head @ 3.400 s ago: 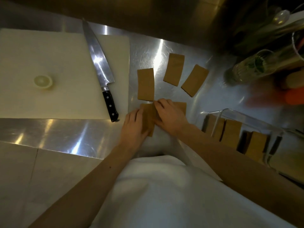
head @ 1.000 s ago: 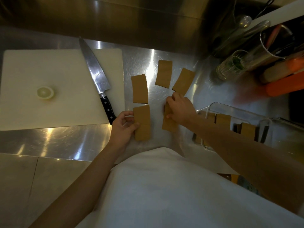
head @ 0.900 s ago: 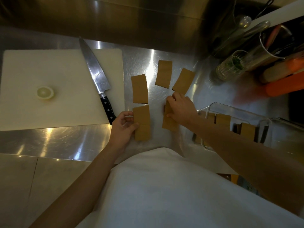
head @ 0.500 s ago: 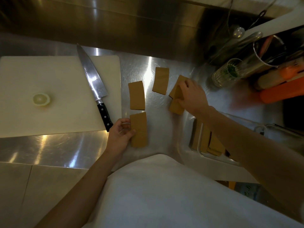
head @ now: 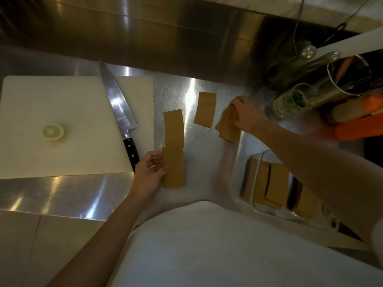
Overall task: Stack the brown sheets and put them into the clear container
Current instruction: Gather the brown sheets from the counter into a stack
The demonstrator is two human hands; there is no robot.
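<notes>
Brown sheets lie on the steel counter. My left hand (head: 149,175) pinches the left edge of the near sheets (head: 173,166), which look like two overlapped. Just beyond them lies a single sheet (head: 173,127), and another single sheet (head: 205,109) lies farther back. My right hand (head: 245,114) presses on a small stack of sheets (head: 228,129) at the right, one laid askew on another. The clear container (head: 256,183) stands at the near right with several brown sheets upright inside, partly hidden by my right forearm.
A white cutting board (head: 72,125) lies at the left with a chef's knife (head: 118,106) along its right side and a lemon half (head: 52,131) on it. A glass of herbs (head: 290,100), a metal canister (head: 348,79) and orange items (head: 360,125) crowd the far right.
My right hand carried one sheet from the middle of the counter to the far right sheet and set it on top. My left hand stayed on the near sheets. The camera shifted.
</notes>
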